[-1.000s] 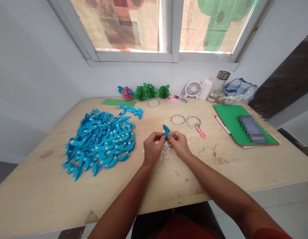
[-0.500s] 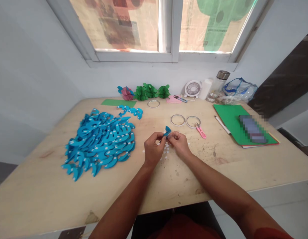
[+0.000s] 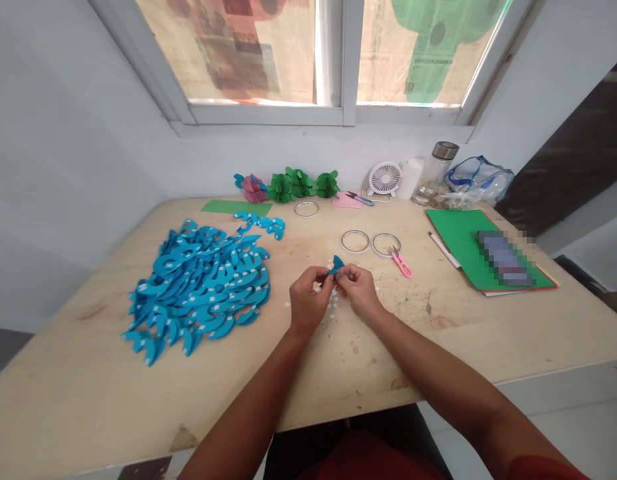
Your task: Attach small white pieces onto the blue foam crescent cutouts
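Note:
Between my two hands, above the middle of the table, is a small folded blue paper piece (image 3: 338, 263). My left hand (image 3: 310, 297) pinches it from the left, fingers closed. From the other side my right hand (image 3: 358, 287) grips it too, its fingertips almost meeting the left ones; they hide the lower part of the piece. Small white paper bits (image 3: 333, 307) lie scattered on the wood beneath. To the left spreads a large heap of curved blue paper pieces (image 3: 203, 280) dotted with white squares.
Tape rings (image 3: 355, 231) and pink thread snips (image 3: 401, 263) lie just beyond my hands. Green paper (image 3: 458, 240), a phone (image 3: 506, 259) and a marker (image 3: 444, 251) are at right. Along the wall stand green paper figures (image 3: 281, 188), a small fan (image 3: 385, 179) and a bottle (image 3: 436, 173).
The blue paper piece has tilted slightly between my fingertips. Both hands keep their hold in nearly the same spot, and the view has shifted a little.

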Tool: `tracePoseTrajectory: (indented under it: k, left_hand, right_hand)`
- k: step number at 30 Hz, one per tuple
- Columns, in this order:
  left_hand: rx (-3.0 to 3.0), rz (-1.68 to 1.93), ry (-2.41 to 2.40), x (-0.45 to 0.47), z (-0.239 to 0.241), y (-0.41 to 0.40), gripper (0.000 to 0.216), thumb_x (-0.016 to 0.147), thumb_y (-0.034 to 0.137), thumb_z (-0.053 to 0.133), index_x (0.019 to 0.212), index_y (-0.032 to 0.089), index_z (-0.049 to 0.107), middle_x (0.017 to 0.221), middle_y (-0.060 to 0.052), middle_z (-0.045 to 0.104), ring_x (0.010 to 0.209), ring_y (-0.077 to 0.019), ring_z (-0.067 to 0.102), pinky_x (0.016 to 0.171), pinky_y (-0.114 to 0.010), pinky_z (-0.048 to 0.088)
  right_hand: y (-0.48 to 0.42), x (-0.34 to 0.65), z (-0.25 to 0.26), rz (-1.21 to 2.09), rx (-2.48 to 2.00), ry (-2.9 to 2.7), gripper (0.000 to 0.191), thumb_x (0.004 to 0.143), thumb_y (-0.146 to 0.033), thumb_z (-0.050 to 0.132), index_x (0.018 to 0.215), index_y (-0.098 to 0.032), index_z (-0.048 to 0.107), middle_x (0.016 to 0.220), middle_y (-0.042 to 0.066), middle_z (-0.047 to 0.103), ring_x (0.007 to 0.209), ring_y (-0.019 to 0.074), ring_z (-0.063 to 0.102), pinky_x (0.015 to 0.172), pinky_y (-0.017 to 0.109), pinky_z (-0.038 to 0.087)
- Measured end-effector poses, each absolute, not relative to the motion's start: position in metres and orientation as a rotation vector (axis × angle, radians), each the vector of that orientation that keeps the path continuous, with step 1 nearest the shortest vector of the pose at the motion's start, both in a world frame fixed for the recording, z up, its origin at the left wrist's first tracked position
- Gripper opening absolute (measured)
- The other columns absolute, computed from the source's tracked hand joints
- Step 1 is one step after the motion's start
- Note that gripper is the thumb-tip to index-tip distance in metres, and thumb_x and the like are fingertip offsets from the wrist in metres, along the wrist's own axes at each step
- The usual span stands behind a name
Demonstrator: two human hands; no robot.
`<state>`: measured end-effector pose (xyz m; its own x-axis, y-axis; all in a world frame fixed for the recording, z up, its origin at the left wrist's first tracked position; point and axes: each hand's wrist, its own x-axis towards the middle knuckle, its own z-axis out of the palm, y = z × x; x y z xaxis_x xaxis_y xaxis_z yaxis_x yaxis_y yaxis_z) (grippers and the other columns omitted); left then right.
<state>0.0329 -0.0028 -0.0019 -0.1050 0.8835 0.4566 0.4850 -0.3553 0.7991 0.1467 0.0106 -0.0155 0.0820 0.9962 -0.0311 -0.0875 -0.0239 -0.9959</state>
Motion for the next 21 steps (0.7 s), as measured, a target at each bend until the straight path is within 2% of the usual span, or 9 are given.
tracePoseTrajectory:
  k: [5,14,21]
  left_hand:
    - [1.868,1.463,1.502,0.034,-0.004,-0.003,0.007,0.072,0.023,0.058,0.074,0.019,0.064,0.072,-0.004,0.066,0.068,-0.0161,0.061,0.068,-0.027,0.046]
    - [1.233,1.417,1.335,0.032,-0.003,0.004,0.013,0.065,0.028,0.064,0.068,0.015,0.063,0.06,0.0,0.064,0.054,-0.0123,0.057,0.055,-0.024,0.046]
    - [0.803,1.434,1.209,0.027,-0.008,0.013,0.018,0.059,0.027,0.07,0.067,0.013,0.062,0.06,-0.001,0.063,0.055,-0.0116,0.057,0.056,-0.024,0.045]
  right_hand:
    - [0.011,0.147,-0.02,1.158,-1.222,-1.101,0.014,0.064,-0.025,0.057,0.054,-0.018,0.049,0.046,-0.006,0.047,0.042,0.008,0.042,0.043,0.02,0.031]
    - [0.012,0.147,-0.019,1.146,-1.243,-1.108,0.005,0.063,-0.02,0.055,0.059,-0.017,0.055,0.051,-0.004,0.054,0.046,0.0096,0.047,0.048,0.022,0.037]
    - [0.012,0.15,-0.017,1.081,-1.238,-1.095,0.008,0.064,-0.026,0.057,0.062,-0.018,0.056,0.055,-0.003,0.056,0.05,0.0108,0.048,0.049,0.022,0.038]
